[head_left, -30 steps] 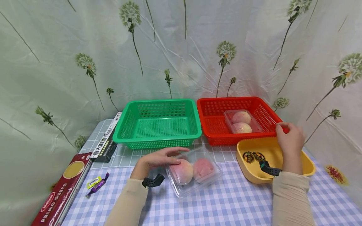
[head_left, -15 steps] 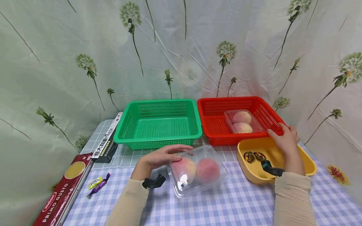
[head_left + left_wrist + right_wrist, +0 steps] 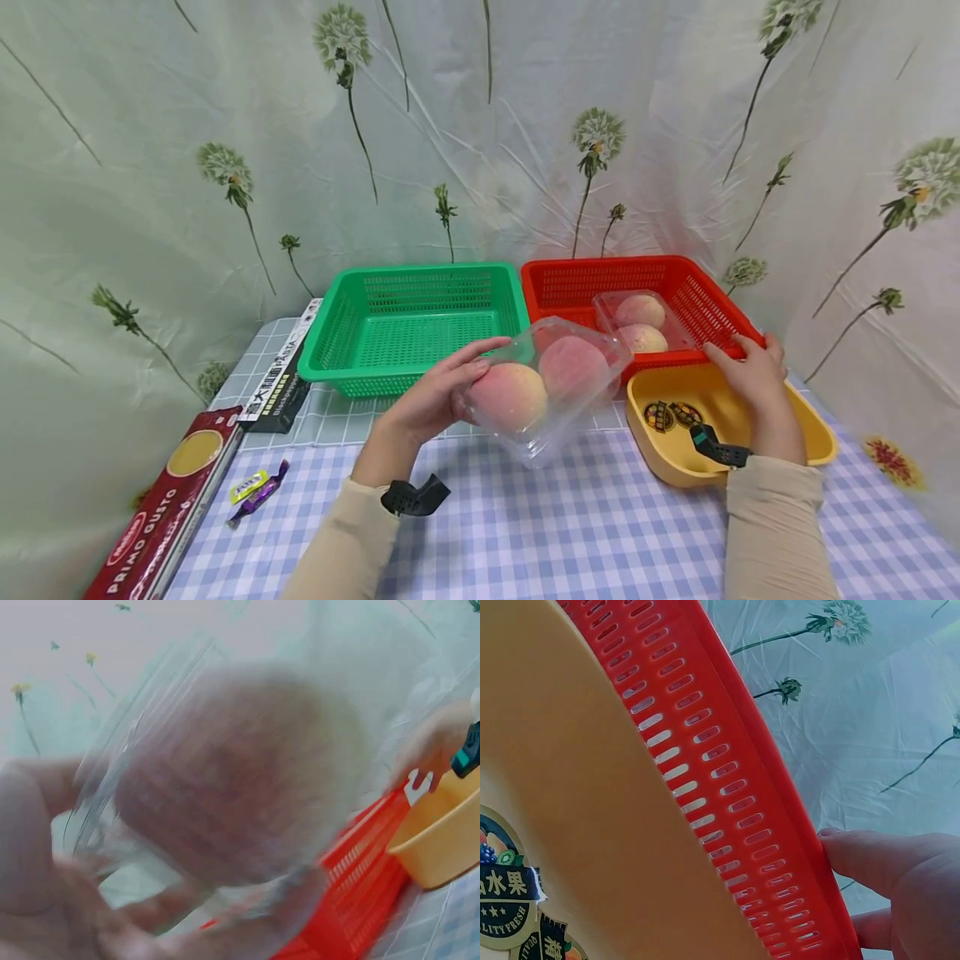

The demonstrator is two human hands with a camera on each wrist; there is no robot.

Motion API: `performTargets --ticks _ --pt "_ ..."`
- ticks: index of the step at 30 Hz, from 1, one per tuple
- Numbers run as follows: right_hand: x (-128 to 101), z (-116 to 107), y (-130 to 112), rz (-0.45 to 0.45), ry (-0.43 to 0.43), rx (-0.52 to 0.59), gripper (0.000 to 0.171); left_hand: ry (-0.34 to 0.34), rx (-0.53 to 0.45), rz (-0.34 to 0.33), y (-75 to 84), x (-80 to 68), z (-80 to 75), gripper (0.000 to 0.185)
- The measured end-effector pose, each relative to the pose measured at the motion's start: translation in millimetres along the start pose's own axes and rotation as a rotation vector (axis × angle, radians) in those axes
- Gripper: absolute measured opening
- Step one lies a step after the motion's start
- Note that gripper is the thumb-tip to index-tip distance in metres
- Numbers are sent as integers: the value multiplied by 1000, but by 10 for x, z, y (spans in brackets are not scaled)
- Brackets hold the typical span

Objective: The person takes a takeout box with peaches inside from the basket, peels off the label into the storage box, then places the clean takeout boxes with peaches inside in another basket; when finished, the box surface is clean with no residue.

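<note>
Peach clamshell (image 3: 543, 379) now lifted off checked tablecloth (image 3: 570, 533), tilted, carried toward red basket (image 3: 570, 287); half second ago it was barely raised. Transfer judged under way. Left hand (image 3: 435, 400) curled round clamshell's near end. Right hand (image 3: 750, 375) rested on red basket's front corner, fingers fairly straight, steadying it above yellow tub (image 3: 660, 458).

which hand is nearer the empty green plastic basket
Left. The left hand holds the clear plastic box of peaches just before the green plastic basket; the right hand rests on the red plastic basket.
</note>
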State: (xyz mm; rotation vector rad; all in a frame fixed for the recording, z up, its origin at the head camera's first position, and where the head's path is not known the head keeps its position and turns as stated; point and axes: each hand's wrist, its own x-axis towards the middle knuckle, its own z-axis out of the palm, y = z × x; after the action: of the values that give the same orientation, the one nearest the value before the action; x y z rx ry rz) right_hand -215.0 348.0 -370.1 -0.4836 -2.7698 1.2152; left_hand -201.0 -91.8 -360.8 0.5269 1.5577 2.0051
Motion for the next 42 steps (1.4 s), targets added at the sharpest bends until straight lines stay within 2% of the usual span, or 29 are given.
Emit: performTargets --ticks 5,13,19,26,30,35,42 --pt "-4 21 12 -8 4 29 81 149 -83 8 29 115 66 49" --pt "-3 10 23 -30 -3 51 82 320 -124 12 141 429 205 52" --pt "-19 17 24 -25 -6 55 82 442 -85 20 231 702 424 57" --pt "-25 31 9 -6 -8 66 82 526 9 -4 281 1018 623 58" --pt "-12 19 0 -24 -7 27 81 576 122 -3 279 1201 699 60" --pt "-4 20 -19 -60 -1 -4 79 624 361 47 273 1380 803 60" --pt "-32 21 -20 -34 1 36 78 624 584 24 173 1556 907 60"
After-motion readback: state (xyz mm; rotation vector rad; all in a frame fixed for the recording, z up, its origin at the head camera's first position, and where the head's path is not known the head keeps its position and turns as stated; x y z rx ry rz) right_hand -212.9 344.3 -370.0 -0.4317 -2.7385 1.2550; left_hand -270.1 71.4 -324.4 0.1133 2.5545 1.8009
